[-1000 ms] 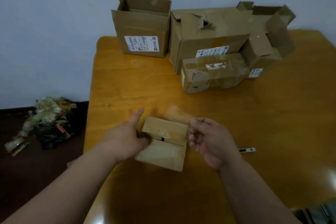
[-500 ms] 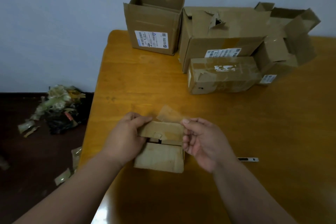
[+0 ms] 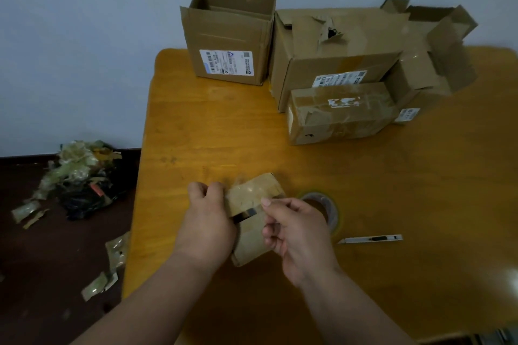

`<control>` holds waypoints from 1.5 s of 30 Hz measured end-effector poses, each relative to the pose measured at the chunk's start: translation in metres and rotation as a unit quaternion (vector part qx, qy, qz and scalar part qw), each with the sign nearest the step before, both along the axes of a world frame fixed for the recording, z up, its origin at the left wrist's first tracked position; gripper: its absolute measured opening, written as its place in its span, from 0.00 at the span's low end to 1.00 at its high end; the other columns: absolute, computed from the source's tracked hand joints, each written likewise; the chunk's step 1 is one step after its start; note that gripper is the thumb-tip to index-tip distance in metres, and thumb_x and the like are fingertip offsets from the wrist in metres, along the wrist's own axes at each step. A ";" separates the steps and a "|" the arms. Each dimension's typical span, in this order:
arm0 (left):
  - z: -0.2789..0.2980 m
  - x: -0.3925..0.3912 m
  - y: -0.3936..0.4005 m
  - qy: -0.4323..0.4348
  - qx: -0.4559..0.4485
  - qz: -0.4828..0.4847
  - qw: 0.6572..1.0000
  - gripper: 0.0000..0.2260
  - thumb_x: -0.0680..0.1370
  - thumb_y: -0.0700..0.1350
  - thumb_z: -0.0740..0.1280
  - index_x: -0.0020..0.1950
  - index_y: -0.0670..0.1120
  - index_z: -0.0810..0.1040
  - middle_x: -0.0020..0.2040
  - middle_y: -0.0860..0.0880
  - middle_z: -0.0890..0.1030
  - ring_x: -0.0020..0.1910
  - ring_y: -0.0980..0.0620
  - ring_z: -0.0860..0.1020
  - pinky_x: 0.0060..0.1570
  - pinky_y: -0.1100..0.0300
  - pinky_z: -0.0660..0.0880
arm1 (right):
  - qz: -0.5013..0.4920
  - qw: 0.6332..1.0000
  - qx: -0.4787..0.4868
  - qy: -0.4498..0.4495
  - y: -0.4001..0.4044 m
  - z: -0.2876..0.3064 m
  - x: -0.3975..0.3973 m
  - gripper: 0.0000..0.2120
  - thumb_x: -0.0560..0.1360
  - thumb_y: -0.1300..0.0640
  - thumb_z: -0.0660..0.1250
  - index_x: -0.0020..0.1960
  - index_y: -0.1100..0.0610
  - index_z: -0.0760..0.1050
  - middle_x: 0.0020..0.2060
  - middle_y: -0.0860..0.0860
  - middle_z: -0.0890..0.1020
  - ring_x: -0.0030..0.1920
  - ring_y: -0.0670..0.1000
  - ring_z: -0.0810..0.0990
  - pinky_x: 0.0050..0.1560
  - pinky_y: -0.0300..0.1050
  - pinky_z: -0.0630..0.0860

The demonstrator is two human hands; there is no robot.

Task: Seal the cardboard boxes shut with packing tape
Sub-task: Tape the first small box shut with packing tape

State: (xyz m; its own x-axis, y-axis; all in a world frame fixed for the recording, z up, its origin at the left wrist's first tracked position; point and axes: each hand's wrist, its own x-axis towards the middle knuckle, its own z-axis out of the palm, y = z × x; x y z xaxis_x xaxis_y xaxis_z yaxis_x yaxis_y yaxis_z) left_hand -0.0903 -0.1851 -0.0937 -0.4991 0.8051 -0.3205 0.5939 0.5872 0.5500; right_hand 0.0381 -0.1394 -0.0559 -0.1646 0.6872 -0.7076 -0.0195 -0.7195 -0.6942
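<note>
A small worn cardboard box point(image 3: 253, 199) lies on the wooden table point(image 3: 392, 190) in front of me, its top flaps folded down with a dark gap between them. My left hand point(image 3: 207, 218) grips the box's left side, fingers curled over the far flap. My right hand point(image 3: 294, 230) holds its right side, thumb and forefinger pinching at the flap edge. A roll of clear packing tape point(image 3: 326, 210) lies flat just right of my right hand, partly hidden by it.
A utility knife point(image 3: 370, 239) lies right of the tape roll. Several larger boxes stand at the table's far side: an open one point(image 3: 228, 36), a torn one point(image 3: 336, 45), a taped one point(image 3: 340, 113). Tape scraps and rubbish point(image 3: 78, 176) litter the floor on the left.
My left hand shifted from the box's side to gripping over its far flap. The box has tilted and turned a little. The tape roll has come into sight beside my right hand.
</note>
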 end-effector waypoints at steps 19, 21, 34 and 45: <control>-0.009 -0.015 -0.015 0.058 0.120 -0.083 0.988 0.44 0.69 0.46 0.75 0.78 0.54 0.53 0.69 0.48 0.60 0.67 0.46 0.61 0.66 0.51 0.65 | -0.093 0.994 -0.049 0.040 -0.021 0.009 -0.013 0.03 0.75 0.65 0.70 0.42 0.63 0.78 0.29 0.55 0.79 0.27 0.49 0.76 0.28 0.41 0.73; -0.010 -0.016 -0.015 0.094 0.157 -0.116 0.976 0.44 0.66 0.42 0.77 0.76 0.57 0.57 0.69 0.47 0.61 0.65 0.43 0.63 0.62 0.44 0.70 | -0.097 0.993 -0.056 0.044 -0.022 0.009 -0.014 0.03 0.75 0.65 0.70 0.43 0.63 0.79 0.29 0.54 0.80 0.28 0.49 0.77 0.28 0.41 0.73; -0.021 -0.023 -0.002 0.211 0.259 -0.242 0.911 0.16 0.72 0.47 0.66 0.58 0.48 0.83 0.59 0.48 0.81 0.56 0.42 0.75 0.53 0.50 0.67 | -0.115 0.989 -0.073 0.056 -0.024 0.007 -0.016 0.01 0.75 0.66 0.69 0.45 0.62 0.79 0.31 0.55 0.80 0.29 0.50 0.78 0.30 0.42 0.74; -0.023 -0.021 0.000 0.225 0.268 -0.246 0.904 0.16 0.73 0.45 0.62 0.57 0.46 0.83 0.52 0.50 0.84 0.51 0.47 0.77 0.52 0.52 0.66 | -0.089 0.992 -0.064 0.056 -0.027 0.007 -0.012 0.06 0.75 0.67 0.69 0.51 0.63 0.80 0.33 0.55 0.82 0.31 0.50 0.78 0.31 0.42 0.76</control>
State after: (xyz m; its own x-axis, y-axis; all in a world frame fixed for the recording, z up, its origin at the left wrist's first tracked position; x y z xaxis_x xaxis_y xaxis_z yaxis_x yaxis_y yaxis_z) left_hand -0.1113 -0.1855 -0.1166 -0.0204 0.9447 0.3273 0.9449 -0.0887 0.3150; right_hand 0.0263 -0.1662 -0.0492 -0.1325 0.6178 -0.7751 -0.2260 -0.7802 -0.5833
